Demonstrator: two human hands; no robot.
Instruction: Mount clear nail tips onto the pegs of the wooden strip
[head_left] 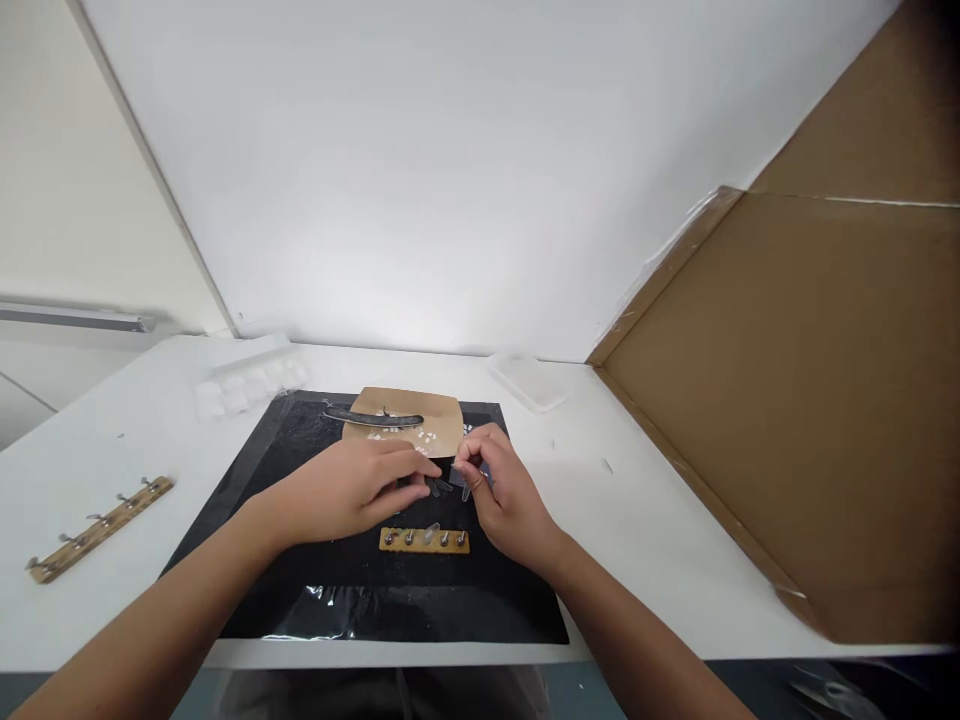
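1. Nearest the camera, the left forearm (pixel 172 600) and right forearm (pixel 637 630) cross the front edge of the bench (pixel 667 590) and angle inward, wrists low.
2. Brown cardboard (pixel 847 400) stands along the bench's right side.
3. Black mat (pixel 300 570) covers the middle of the bench, its near edge close to the front edge.
4. Left hand (pixel 352 490) hovers palm down over the mat, fingers curled to the right, thumb slightly apart from the index fingertip. Loose clear pieces (pixel 442 486) lie just beside those tips; contact cannot be told.
5. Right hand (pixel 517 505) faces it, knuckles raised, thumb and index fingertips together; whether they pinch something tiny cannot be told.
6. Tan board (pixel 448 405) rests at the mat's far edge, bearing a dark curved file (pixel 375 417) and scattered white chips (pixel 427 437).
7. Toward the bench's far left corner sits a clear compartment box (pixel 251 380) with pale contents; a shallow clear tray (pixel 531 382) is near the back edge, right of the mat.
8. Wooden strip with metal pegs (pixel 105 525) lies slanted near the bench's left side; anything fitted on it is too small to make out.
9. Shorter pegged strip (pixel 390 541) lies on the mat, in front of the hands. Its middle peg bears a clear tip (pixel 431 533); the other four look bare.
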